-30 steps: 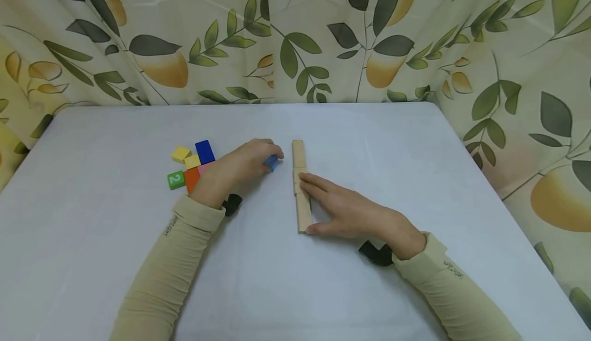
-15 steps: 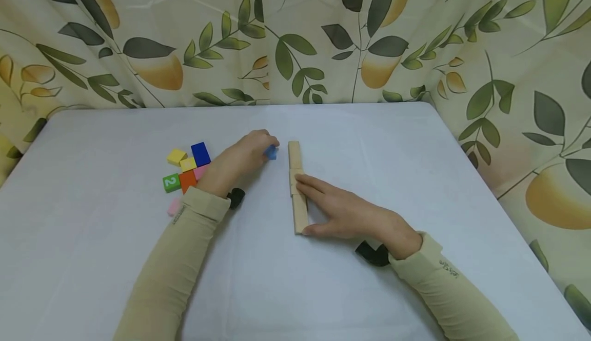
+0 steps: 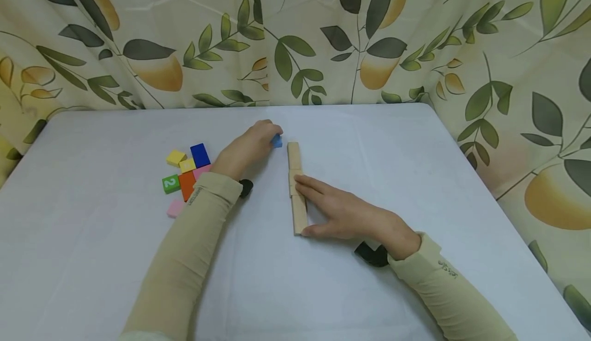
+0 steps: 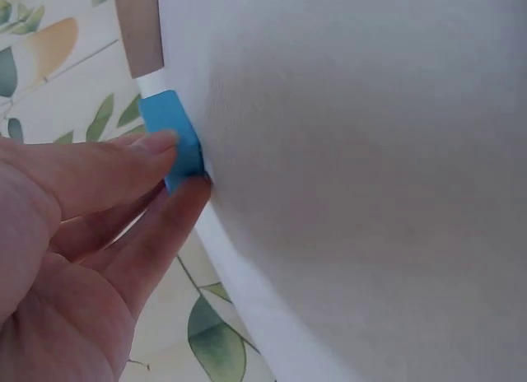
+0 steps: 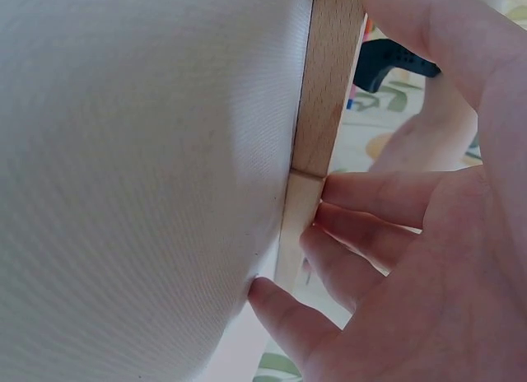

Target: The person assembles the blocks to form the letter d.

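Observation:
Three plain wooden blocks form a straight row in the head view: a far block [image 3: 294, 155], a middle block [image 3: 292, 188] and a near block [image 3: 299, 215]. My left hand [image 3: 247, 148] pinches a small blue block [image 3: 277, 141] between thumb and fingertips, just left of the row's far end. In the left wrist view the blue block [image 4: 167, 110] lines up close to the end of a wooden block [image 4: 140, 32]. My right hand [image 3: 346, 210] lies along the row's right side. Its long, fairly straight fingers touch the middle block, and the thumb rests at the near end.
Left of my left forearm lies a loose cluster of coloured blocks, among them a dark blue block [image 3: 200, 155], a red-orange block [image 3: 186, 183], a green block [image 3: 171, 183] marked 2 and a pink block [image 3: 175, 207]. A leaf-patterned curtain [image 3: 323, 38] hangs behind the white table [image 3: 369, 146].
My left hand has carried the blue block away from me, toward the row's far end. The right hand stays in place on the row. The head view has shifted slightly.

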A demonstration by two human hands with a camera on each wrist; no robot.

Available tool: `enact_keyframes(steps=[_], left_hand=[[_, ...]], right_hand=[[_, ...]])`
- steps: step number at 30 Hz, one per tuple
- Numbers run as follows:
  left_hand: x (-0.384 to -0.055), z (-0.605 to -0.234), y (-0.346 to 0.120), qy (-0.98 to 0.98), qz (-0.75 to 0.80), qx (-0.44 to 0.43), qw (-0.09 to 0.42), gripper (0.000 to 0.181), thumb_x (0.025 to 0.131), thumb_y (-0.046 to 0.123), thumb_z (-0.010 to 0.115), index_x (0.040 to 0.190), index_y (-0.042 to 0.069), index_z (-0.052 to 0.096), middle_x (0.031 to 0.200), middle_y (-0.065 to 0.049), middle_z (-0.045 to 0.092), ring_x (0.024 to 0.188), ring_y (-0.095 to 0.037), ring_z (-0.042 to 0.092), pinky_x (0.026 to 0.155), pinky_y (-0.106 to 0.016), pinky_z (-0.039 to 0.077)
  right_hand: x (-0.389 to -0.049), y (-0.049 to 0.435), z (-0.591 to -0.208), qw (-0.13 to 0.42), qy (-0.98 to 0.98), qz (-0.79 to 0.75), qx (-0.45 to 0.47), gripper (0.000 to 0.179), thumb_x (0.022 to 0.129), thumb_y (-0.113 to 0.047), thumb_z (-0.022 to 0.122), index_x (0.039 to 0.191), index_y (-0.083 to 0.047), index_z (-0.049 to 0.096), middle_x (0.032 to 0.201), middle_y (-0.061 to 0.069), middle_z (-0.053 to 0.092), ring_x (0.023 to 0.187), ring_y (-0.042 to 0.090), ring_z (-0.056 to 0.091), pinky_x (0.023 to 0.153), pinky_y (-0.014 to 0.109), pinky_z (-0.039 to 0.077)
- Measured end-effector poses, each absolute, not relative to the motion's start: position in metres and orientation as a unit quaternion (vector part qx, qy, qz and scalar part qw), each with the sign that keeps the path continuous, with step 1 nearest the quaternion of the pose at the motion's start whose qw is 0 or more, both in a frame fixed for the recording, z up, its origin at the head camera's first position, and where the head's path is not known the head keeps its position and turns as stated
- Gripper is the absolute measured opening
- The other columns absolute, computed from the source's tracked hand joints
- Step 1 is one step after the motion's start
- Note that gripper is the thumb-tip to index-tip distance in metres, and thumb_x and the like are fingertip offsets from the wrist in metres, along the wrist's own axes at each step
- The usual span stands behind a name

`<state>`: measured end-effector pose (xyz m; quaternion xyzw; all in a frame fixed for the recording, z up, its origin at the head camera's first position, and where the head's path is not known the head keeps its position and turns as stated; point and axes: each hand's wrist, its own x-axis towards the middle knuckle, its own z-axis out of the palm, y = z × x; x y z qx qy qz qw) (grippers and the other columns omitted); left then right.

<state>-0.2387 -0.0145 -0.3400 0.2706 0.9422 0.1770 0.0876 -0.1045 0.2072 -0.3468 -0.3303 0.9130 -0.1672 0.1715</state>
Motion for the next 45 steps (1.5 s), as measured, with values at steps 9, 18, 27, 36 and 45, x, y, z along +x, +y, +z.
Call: enact_keyframes(steps=[9, 18, 27, 36, 45], left_hand=[[-0.248, -0.341, -0.006, 0.944, 0.176, 0.27, 0.072, 0.034, 0.098, -0.006, 0.049, 0.131, -0.002, 0.058, 0.13, -0.02, 0.058, 0.124, -0.031, 0.053, 0.11, -0.039, 0.043], [-0.253, -0.342, 0.009, 0.941, 0.177, 0.278, 0.073, 0.032, 0.096, -0.009, 0.051, 0.126, -0.003, 0.06, 0.126, -0.019, 0.062, 0.122, -0.03, 0.055, 0.106, -0.037, 0.045], [-0.258, -0.34, 0.018, 0.94, 0.179, 0.268, 0.109, 0.039, 0.096, -0.005, 0.055, 0.135, 0.0, 0.056, 0.14, -0.017, 0.056, 0.136, -0.029, 0.046, 0.115, -0.037, 0.038], [-0.258, -0.342, 0.02, 0.936, 0.194, 0.278, 0.096, 0.031, 0.098, 0.0, 0.055, 0.128, 0.0, 0.062, 0.133, -0.013, 0.062, 0.132, -0.026, 0.051, 0.114, -0.036, 0.039], [-0.256, -0.345, 0.019, 0.932, 0.224, 0.273, 0.082, 0.033, 0.094, 0.011, 0.067, 0.125, 0.0, 0.064, 0.13, -0.014, 0.065, 0.125, -0.026, 0.056, 0.111, -0.035, 0.042]], right_hand=[[-0.105, 0.207, -0.347, 0.166, 0.913, -0.163, -0.335, 0.09, 0.09, -0.046, 0.07, 0.156, -0.005, 0.026, 0.167, 0.003, 0.014, 0.152, 0.023, 0.024, 0.118, 0.043, 0.034], [-0.105, 0.208, -0.348, 0.163, 0.912, -0.163, -0.338, 0.089, 0.09, -0.046, 0.07, 0.156, -0.005, 0.027, 0.167, 0.004, 0.015, 0.152, 0.023, 0.024, 0.118, 0.043, 0.034], [-0.105, 0.208, -0.347, 0.166, 0.913, -0.166, -0.334, 0.089, 0.09, -0.046, 0.07, 0.156, -0.006, 0.026, 0.167, 0.002, 0.014, 0.152, 0.021, 0.024, 0.118, 0.042, 0.033], [-0.105, 0.208, -0.346, 0.164, 0.913, -0.166, -0.334, 0.089, 0.089, -0.045, 0.071, 0.156, -0.007, 0.026, 0.167, 0.003, 0.015, 0.152, 0.021, 0.024, 0.118, 0.042, 0.033], [-0.104, 0.208, -0.345, 0.169, 0.915, -0.155, -0.331, 0.091, 0.089, -0.05, 0.07, 0.156, -0.008, 0.026, 0.167, 0.001, 0.015, 0.151, 0.021, 0.025, 0.117, 0.043, 0.035]])
